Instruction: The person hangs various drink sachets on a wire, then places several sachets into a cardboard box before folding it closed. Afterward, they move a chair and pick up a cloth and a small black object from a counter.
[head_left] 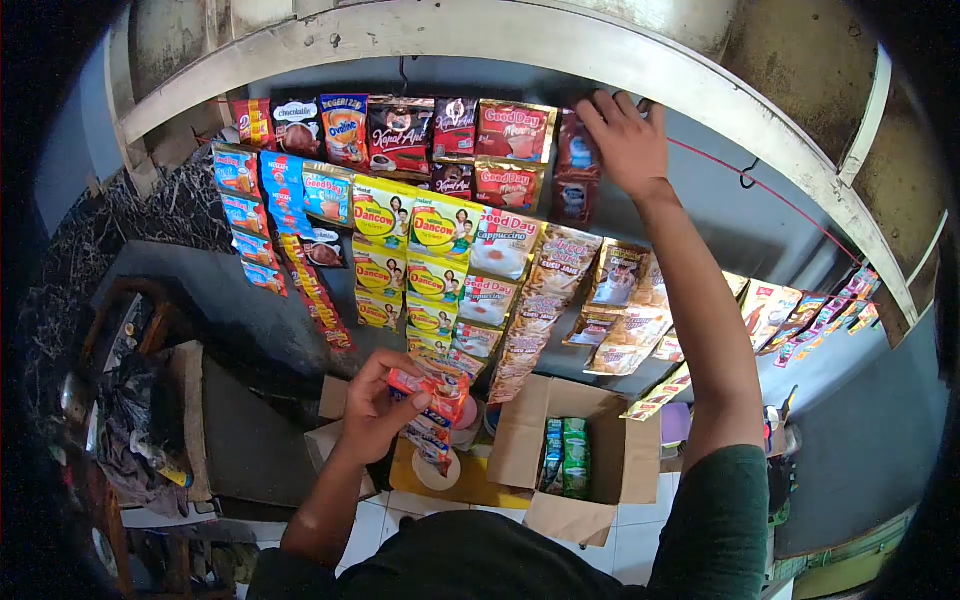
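Observation:
My left hand (375, 405) is closed on a folded strip of orange and blue drink sachets (440, 392), held low in front of the hanging rows. The lower part of that strip dangles beneath my fingers. My right hand (625, 145) is raised to the red string under the white frame, its fingers curled and bunched; what they pinch is hidden. Just left of it hangs a dark red sachet strip (575, 190). Beside that are red Good Day sachets (515, 132). Yellow Dancow sachets (440, 228) and Good Day Cappuccino sachets (500, 243) hang nearer to me.
An open cardboard box (520, 430) with green and blue sachet packs (577, 455) stands below on the tiled floor. The white curved frame (480, 25) arches overhead. A black hook (748, 175) hangs on the string to the right. Dark plastic bags (140, 420) lie at left.

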